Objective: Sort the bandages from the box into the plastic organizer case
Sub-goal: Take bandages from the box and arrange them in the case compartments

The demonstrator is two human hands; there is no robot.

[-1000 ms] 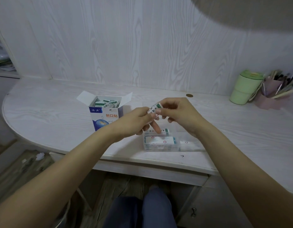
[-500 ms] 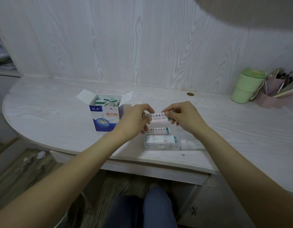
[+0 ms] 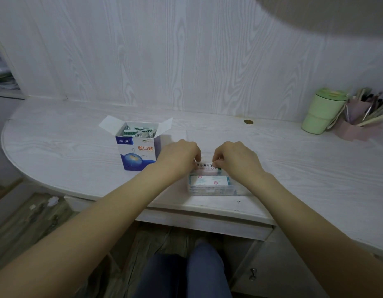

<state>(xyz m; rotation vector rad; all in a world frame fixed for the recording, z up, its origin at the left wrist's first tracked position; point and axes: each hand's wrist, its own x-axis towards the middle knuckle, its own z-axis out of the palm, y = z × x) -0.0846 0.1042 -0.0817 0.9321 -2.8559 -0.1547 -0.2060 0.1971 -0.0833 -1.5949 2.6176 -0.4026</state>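
White wood-grain wall panel behind; white wood-grain surface point(image 3: 57, 151), rounded at its left end, seen from the head camera looking forward and down.

Largest items: bandage box point(image 3: 137, 147), flaps open, standing upright left of centre, wrapped bandages visible inside. Far right, well apart from the work: green cup point(image 3: 321, 111) and pink pen holder point(image 3: 355, 125), touching or nearly so. Small brown disc point(image 3: 248, 121) near the wall.

Plastic organizer case point(image 3: 209, 183): clear, near the front edge, just right of the box. Near compartment already holds a stack of bandages; compartments under the right wrist are hidden.

Left hand point(image 3: 179, 155) and right hand point(image 3: 235, 157): both directly over the case's far side, fingers curled, each pinching one end of a single bandage strip point(image 3: 204, 165).

Key relation: strip's long axis runs left–right, parallel to the case's long side, and sits at the mouth of the far compartment. Whether it already touches the contents below, cannot tell. Hands equally near; one at each end.

Judgement: next move is a short drop and release. Nothing obstructs; the box stands clear to the left. Risk: strip ends catching on the compartment walls.
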